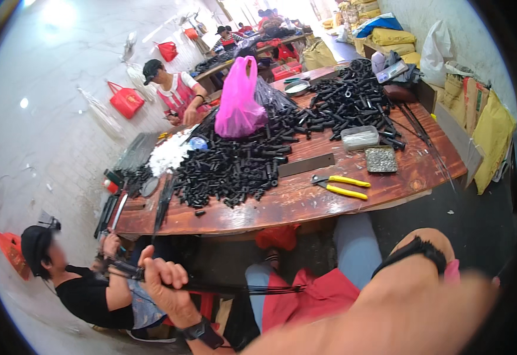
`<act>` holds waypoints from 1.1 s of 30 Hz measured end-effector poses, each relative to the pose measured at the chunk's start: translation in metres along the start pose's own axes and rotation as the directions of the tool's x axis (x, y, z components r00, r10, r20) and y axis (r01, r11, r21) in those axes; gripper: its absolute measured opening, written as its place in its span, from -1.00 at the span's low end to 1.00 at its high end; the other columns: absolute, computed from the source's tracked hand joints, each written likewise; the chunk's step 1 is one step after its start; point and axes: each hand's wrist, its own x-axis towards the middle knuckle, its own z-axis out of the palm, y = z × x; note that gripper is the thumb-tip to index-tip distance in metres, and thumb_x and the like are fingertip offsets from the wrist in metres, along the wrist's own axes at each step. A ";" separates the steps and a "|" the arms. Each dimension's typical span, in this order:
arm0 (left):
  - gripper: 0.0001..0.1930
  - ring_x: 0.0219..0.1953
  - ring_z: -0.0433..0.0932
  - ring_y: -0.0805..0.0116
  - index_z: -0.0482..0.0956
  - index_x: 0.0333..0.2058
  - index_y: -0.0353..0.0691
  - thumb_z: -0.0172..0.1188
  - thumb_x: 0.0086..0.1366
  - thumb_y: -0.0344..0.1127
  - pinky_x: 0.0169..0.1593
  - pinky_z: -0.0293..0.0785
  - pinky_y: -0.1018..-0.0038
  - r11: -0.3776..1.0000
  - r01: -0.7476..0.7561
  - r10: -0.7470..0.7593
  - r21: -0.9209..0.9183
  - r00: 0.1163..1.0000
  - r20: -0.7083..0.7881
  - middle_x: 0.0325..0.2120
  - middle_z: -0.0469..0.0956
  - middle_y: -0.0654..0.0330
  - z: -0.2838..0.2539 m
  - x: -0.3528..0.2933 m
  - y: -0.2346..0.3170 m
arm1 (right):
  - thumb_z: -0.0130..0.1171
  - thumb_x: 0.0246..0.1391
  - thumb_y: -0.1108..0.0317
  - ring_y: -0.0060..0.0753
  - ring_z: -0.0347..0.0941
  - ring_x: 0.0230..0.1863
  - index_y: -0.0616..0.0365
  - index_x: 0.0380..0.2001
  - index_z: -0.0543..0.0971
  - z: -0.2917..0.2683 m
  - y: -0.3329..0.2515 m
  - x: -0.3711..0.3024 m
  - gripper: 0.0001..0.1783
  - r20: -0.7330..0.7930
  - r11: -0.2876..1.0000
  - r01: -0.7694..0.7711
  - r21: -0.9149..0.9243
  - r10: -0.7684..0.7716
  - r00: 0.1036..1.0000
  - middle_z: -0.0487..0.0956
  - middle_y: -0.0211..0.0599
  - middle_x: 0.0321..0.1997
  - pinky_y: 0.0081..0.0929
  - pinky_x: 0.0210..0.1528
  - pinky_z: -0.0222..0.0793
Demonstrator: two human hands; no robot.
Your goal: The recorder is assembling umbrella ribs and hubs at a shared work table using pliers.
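Observation:
My left hand, with a dark watch on the wrist, is closed around a black bundle of thin rods that looks like a folded umbrella frame. Its thicker end points left, and the thin ribs reach right across my lap over a red apron. Blurred and close, my right arm fills the lower right; its fingers cannot be made out. Beyond my knees, the wooden table bears a heap of short black tubes, yellow-handled pliers and a flat metal bar.
A pink plastic bag stands on the tubes. Nearer the right lie a clear box, a tray of small metal parts and long dark rods. A co-worker sits at left; another works across the table. Yellow sacks line the right wall.

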 end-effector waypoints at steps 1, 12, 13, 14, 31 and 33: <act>-0.69 -0.84 0.11 0.56 0.41 -0.01 -0.31 -0.04 0.45 -0.20 -0.75 0.17 0.55 0.999 0.015 -0.014 -0.037 0.999 0.034 -0.79 0.15 0.36 -0.002 -0.002 0.002 | 0.12 -0.03 0.50 -0.22 0.53 -0.39 0.50 -0.35 0.61 0.007 0.004 0.003 -0.77 -0.021 0.999 0.027 -0.037 -0.028 0.999 0.63 0.03 -0.36 -0.38 -0.33 0.45; -0.58 -0.78 0.09 0.55 0.40 0.08 -0.31 -0.14 0.49 -0.10 -0.69 0.14 0.54 0.989 0.110 -0.093 -0.102 0.983 0.160 -0.72 0.13 0.34 -0.050 0.041 0.026 | 0.10 0.02 0.45 -0.25 0.55 -0.34 0.46 -0.36 0.61 0.028 0.019 -0.023 -0.77 -0.101 0.935 0.033 -0.354 -0.073 0.992 0.63 0.00 -0.32 -0.41 -0.26 0.46; -0.58 -0.79 0.09 0.54 0.42 0.06 -0.32 -0.14 0.48 -0.10 -0.68 0.13 0.53 0.974 0.158 -0.125 -0.160 0.972 0.199 -0.72 0.13 0.33 -0.060 0.050 0.014 | 0.10 0.03 0.45 -0.26 0.55 -0.33 0.46 -0.36 0.61 0.036 0.024 -0.020 -0.77 -0.122 0.914 0.044 -0.403 -0.102 0.987 0.63 -0.01 -0.32 -0.41 -0.26 0.46; -0.58 -0.79 0.09 0.52 0.44 0.04 -0.33 -0.13 0.48 -0.09 -0.67 0.13 0.52 0.950 0.227 -0.175 -0.216 0.956 0.234 -0.73 0.14 0.32 -0.073 0.056 0.008 | 0.10 0.03 0.45 -0.26 0.55 -0.33 0.46 -0.36 0.61 0.052 0.029 -0.015 -0.77 -0.149 0.890 0.033 -0.455 -0.113 0.982 0.63 -0.01 -0.31 -0.41 -0.25 0.46; -0.62 -0.76 0.13 0.53 0.57 -0.12 -0.30 0.03 0.41 -0.06 -0.61 0.12 0.51 0.935 0.180 -0.234 -0.307 0.960 -0.151 -0.75 0.21 0.36 -0.098 0.034 0.005 | 0.07 0.10 0.39 -0.30 0.57 -0.24 0.41 -0.38 0.61 0.062 -0.039 0.005 -0.75 -0.030 0.652 0.076 -0.755 -0.150 0.988 0.62 -0.05 -0.26 -0.45 -0.16 0.48; -0.63 -0.75 0.14 0.53 0.59 -0.17 -0.30 0.05 0.39 -0.07 -0.60 0.12 0.51 0.937 0.128 -0.236 -0.325 0.918 -0.319 -0.75 0.21 0.36 -0.105 0.044 -0.001 | 0.06 0.09 0.39 -0.31 0.57 -0.25 0.40 -0.38 0.60 0.060 -0.039 0.012 -0.76 -0.068 0.701 0.025 -0.713 -0.104 0.992 0.62 -0.06 -0.27 -0.45 -0.16 0.48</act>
